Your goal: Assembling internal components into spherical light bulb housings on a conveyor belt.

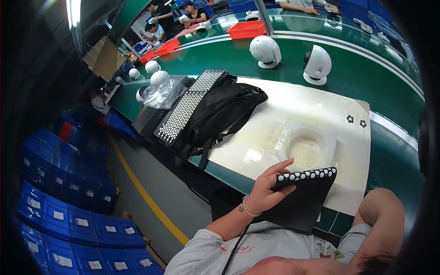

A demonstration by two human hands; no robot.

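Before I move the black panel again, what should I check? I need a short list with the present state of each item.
1. Left hand grips the black panel: ok.
2. Right hand supports the panel: cannot tell, it is not visible.
3. Black mesh bag apart from the panel: ok.
4. Clear plastic bag off the white board: ok.
5. White board clean: not ok, yellowish stains show.

Nothing legible from here

White labels (58,214) dot the stacked blue bins (97,219), any print on them too small for me to make out. Red script (243,250) runs across the grey shirt (279,240), too slanted and blurred to read. On the white board (286,96) lying on the tabletop (206,50) I see two black flower-shaped marks (350,119), side by side.
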